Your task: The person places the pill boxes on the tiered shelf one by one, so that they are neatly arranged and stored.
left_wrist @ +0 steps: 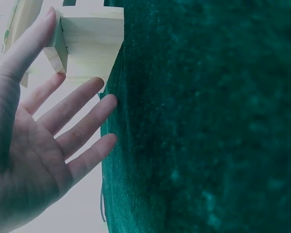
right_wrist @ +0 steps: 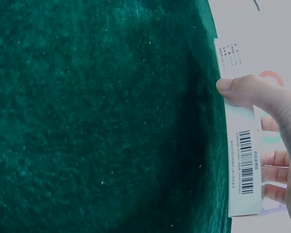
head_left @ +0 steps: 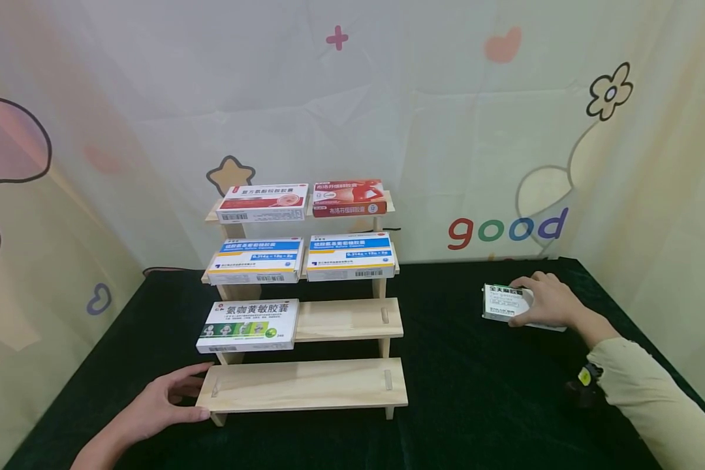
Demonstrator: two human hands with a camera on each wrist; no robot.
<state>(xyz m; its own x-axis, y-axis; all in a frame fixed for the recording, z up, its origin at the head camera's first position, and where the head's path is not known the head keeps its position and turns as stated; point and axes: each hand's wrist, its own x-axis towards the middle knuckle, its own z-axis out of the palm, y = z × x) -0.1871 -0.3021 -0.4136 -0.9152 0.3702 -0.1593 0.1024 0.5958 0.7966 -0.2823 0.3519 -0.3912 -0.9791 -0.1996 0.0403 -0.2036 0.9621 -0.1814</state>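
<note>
At the right, my right hand [head_left: 543, 300] grips a white and green medicine box [head_left: 505, 301] just over the dark cloth. In the right wrist view the thumb presses the barcode side of the box [right_wrist: 242, 165], with fingertips on its other side. My left hand [head_left: 158, 405] is at the left end of a tiered wooden display stand [head_left: 305, 385], pinching its lowest board between thumb and index finger. In the left wrist view, the left hand's [left_wrist: 43, 141] other fingers are spread and fairly straight.
On the stand's upper tiers lie a white-red box [head_left: 264, 202], a red box [head_left: 349, 199] and two blue-white boxes [head_left: 255, 260]. A white-green box [head_left: 249, 325] lies left on the third tier. Dark green cloth [head_left: 464, 391] covers the table before a printed curtain [head_left: 399, 117].
</note>
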